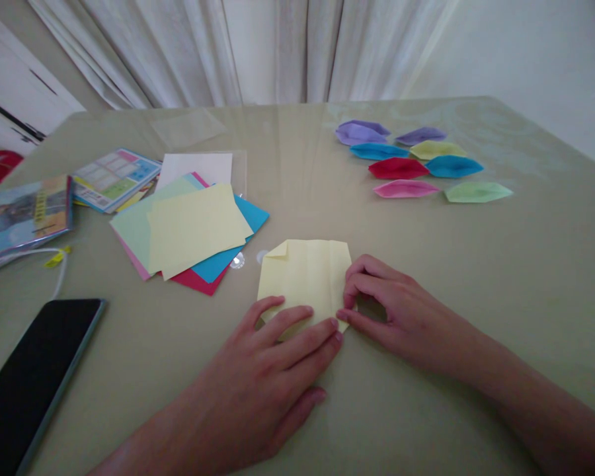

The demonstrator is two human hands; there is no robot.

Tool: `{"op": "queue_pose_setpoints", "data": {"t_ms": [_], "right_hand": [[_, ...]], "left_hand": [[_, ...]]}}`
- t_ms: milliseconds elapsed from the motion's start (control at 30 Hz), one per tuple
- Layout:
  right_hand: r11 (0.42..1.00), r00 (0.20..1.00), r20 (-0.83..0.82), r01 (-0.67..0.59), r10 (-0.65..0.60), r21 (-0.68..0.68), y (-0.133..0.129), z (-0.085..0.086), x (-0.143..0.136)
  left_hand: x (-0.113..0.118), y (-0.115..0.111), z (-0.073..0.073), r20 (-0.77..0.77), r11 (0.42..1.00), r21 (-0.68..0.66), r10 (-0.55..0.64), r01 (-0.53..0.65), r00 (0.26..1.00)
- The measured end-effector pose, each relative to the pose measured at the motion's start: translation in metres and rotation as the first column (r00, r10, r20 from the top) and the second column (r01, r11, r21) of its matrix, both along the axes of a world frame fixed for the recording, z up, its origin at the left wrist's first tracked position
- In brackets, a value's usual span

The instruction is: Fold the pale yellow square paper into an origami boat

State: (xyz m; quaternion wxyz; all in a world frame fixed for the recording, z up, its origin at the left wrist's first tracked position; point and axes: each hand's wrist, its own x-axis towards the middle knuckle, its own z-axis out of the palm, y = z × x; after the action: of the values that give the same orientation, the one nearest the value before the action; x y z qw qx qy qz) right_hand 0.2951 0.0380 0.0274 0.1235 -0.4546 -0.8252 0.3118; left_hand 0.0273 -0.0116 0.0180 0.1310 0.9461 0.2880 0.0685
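A pale yellow sheet of paper (307, 274) lies on the table in front of me, with vertical creases and a small folded flap at its upper left corner. Across its lower edge rests my left hand (282, 357), fingers spread and palm down. My right hand (377, 297) pinches the sheet's right edge, thumb and fingers curled together near the lower right corner. The sheet's lower edge is partly hidden under my left fingers.
Coloured sheets (193, 228) are stacked at the left, near booklets (116, 178) and a picture book (24, 215). A phone (44, 370) lies front left beside a white cable (62, 277). Several folded paper boats (399, 168) stand at the back right.
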Motion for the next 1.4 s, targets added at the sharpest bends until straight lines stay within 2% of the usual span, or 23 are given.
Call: {"op": "queue_pose_setpoints", "data": {"t_ms": [200, 333, 433, 667, 867, 1033, 1167, 1400], "right_hand": [[0.998, 0.995, 0.087, 0.043, -0.046, 0.039, -0.001, 0.007, 0.006], [0.997, 0.989, 0.126, 0.075, -0.075, 0.009, -0.002, 0.005, 0.007], [0.990, 0.979, 0.153, 0.129, -0.136, 0.053, 0.000, 0.003, 0.014], [0.999, 0.999, 0.006, 0.040, -0.040, 0.005, 0.002, 0.010, 0.014], [1.000, 0.996, 0.087, -0.003, 0.006, -0.030, -0.001, 0.009, 0.006], [0.999, 0.996, 0.071, -0.044, 0.045, -0.024, 0.000, 0.010, 0.011], [1.000, 0.997, 0.071, -0.026, 0.025, 0.003, -0.003, 0.011, 0.007], [0.997, 0.974, 0.215, 0.068, -0.073, 0.031, -0.011, 0.007, -0.009]], "left_hand": [[0.000, 0.001, -0.001, 0.017, 1.000, 0.008, 0.005, -0.005, 1.000], [0.000, 0.000, -0.001, 0.023, 1.000, 0.006, 0.011, -0.011, 1.000], [0.000, 0.002, -0.001, 0.022, 1.000, -0.002, 0.008, -0.008, 1.000], [-0.002, 0.003, 0.000, 0.032, 1.000, -0.021, 0.005, -0.004, 0.999], [-0.002, 0.003, 0.003, 0.038, 0.998, -0.063, 0.009, -0.006, 0.999], [-0.005, 0.004, 0.005, 0.060, 0.992, -0.129, 0.012, -0.004, 0.998], [-0.006, 0.002, 0.002, 0.084, 0.986, -0.161, 0.047, -0.033, 0.995], [-0.004, 0.003, 0.002, 0.106, 0.989, -0.142, 0.056, -0.041, 0.993]]}}
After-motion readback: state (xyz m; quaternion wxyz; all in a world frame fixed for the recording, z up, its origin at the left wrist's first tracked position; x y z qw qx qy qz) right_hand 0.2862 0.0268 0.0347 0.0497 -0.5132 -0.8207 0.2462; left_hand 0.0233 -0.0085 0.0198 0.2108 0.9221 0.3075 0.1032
